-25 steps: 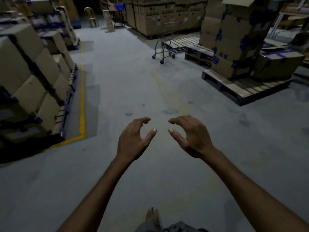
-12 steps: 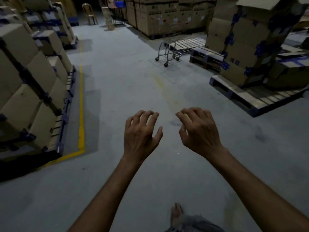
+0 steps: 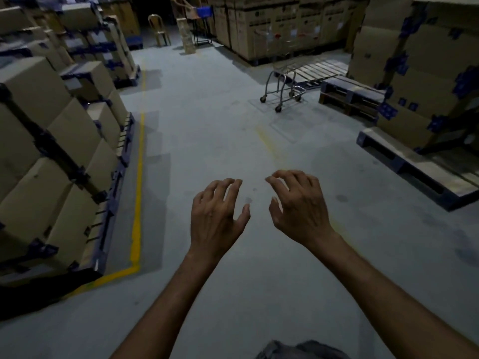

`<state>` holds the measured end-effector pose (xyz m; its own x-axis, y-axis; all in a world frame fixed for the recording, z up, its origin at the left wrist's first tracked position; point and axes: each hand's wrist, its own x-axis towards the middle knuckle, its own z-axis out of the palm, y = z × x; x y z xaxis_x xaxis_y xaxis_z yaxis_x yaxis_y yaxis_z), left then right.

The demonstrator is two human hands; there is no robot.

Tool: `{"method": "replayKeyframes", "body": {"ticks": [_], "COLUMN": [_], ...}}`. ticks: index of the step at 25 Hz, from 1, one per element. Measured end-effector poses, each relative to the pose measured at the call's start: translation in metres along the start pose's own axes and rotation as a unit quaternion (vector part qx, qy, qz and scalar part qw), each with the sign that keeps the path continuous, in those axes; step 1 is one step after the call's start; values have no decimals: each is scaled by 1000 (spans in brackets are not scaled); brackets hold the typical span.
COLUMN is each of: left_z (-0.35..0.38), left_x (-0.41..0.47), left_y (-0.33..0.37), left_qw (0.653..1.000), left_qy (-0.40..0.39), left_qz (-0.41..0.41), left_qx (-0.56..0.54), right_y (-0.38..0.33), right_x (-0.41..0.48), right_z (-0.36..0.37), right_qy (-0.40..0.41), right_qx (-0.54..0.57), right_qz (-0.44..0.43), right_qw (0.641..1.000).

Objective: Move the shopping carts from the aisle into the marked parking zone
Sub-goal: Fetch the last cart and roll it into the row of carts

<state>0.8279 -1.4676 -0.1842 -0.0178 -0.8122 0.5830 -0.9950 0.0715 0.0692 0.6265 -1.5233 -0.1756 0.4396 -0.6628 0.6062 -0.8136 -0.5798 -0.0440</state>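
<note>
Approach step: left hand (image 3: 216, 216) and right hand (image 3: 300, 211) empty, fingers loosely curled, cart (image 3: 282, 92) well ahead. Next: reach its handle, grip.

Dim, soft-focus, wide-angle edge distortion

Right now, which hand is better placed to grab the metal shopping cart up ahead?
Right, by a little. The metal wire shopping cart stands far ahead, right of centre, and the empty right hand is on that side. The left hand, also empty, sits farther across.
</note>
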Motion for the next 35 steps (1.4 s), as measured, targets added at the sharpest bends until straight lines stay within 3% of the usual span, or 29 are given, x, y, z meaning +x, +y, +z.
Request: {"method": "replayKeyframes", "body": {"ticks": [4,10,14,16,20,24,27,35], "left_z": [40,112,184,217,265,317,369,504], "left_x": [79,184,263,306,396,474,535,712], "left_y": [-31,-103,-168,-203,-263,-302,-316,-334], "left_qw": [982,954,892,878,931,981,986,990], "left_qy": [-25,-85,-148,-171,-158,-94,-79,-16], "left_qz": [-146,-225,-290,-290,-214,-68,-26,108], "left_qx": [-120,-178,-314,-341,-249,-157,-143,-86], "right_y": [27,55,66,71,88,115,149,281], "right_x": [80,180,261,306,400,469,518,661], "right_z": [57,155,235,272,334,380,420,530], "right_qy": [-19,-83,-119,-110,-83,-47,-38,4], "right_qx": [86,251,344,370,334,168,81,10], "right_qz": [78,171,237,278,329,282,232,142], "right_qw": [993,949,901,880,879,944,969,990]}}
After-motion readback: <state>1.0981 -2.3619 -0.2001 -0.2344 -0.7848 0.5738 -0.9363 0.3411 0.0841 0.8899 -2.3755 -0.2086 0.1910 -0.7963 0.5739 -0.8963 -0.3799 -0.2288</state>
